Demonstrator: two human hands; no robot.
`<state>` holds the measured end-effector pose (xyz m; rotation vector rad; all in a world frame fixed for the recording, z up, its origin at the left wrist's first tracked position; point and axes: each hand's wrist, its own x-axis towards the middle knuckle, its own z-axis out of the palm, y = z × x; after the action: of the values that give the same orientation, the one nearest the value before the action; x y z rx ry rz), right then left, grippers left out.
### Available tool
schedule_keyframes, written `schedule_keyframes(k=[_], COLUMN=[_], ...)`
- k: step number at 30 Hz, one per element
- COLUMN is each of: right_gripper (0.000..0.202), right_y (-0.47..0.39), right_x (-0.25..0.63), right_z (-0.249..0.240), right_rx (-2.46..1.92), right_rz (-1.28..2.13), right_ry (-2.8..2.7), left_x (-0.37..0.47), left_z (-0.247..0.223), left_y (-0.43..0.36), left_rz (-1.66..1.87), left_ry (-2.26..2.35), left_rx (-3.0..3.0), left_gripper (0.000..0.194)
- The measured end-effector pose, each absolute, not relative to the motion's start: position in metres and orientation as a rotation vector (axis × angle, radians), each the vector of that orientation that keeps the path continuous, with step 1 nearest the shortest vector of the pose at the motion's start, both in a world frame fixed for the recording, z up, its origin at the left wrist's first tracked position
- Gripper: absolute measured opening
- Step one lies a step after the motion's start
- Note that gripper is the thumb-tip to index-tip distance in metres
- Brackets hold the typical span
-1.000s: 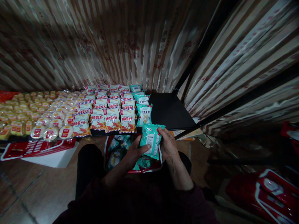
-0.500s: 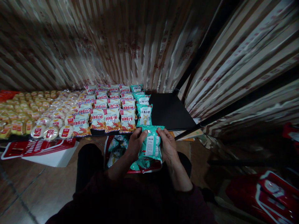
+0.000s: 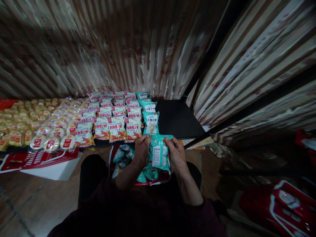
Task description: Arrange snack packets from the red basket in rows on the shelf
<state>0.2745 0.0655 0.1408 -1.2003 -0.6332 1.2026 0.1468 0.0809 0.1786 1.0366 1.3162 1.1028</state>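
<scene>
Between my two hands is a teal snack bag (image 3: 158, 154), its printed label panel facing me. My left hand (image 3: 142, 152) pinches its upper left side, and my right hand (image 3: 177, 153) grips the upper right corner. Below it, a red basket (image 3: 158, 182) with a white rim holds several more teal bags (image 3: 123, 154), partly hidden by my left forearm. Just beyond my hands, a column of teal bags (image 3: 151, 122) stands on the black shelf (image 3: 179, 120). White and orange snack bags (image 3: 133, 127) stand in rows to their left.
Wrapped round cakes (image 3: 51, 143) and small yellow packs (image 3: 16, 136) cover the shelf's left part. Under it sits another red basket (image 3: 37, 159). A black metal post (image 3: 197, 79) rises at the shelf's right end, before striped plastic sheeting (image 3: 118, 49). Red packages (image 3: 283, 204) lie at lower right.
The teal bag stays in both hands with its label side toward me; my left thumb has shifted left, uncovering more of the print. The view has shifted slightly.
</scene>
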Motion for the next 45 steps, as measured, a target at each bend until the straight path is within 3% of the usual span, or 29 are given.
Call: schedule_keyframes(k=[7,14,20,24,39,45], right_gripper=[0.035,0.064,0.04,0.035,0.083,0.079], right_y=[0.067,0.058,0.045,0.045,0.047,0.053], right_x=[0.28,0.29,0.294,0.294,0.311,0.316], right_z=[0.144,0.125,0.13,0.132,0.132,0.134], right_rx=[-1.259,-1.33,-1.385,-1.385,-1.582,-1.654], right_rz=[1.105,0.715,0.049,-0.119,0.131,0.271], right_ry=[-0.713,-1.131,-1.689,-1.751,-1.678,-1.484], left_x=[0.146,0.149,0.158,0.169,0.193,0.2], left_z=[0.186,0.187,0.178,0.173,0.193,0.196], left_y=[0.087,0.099,0.11,0.115,0.107,0.106], left_rz=[1.057,1.155,1.271,1.292,1.117,1.14], left_ry=[1.371,1.366,1.309,1.27,1.103,0.955], left_rx=[1.26,1.216,1.008,0.89,0.823,0.804], left_gripper=[0.024,0.026,0.025,0.028,0.022,0.022])
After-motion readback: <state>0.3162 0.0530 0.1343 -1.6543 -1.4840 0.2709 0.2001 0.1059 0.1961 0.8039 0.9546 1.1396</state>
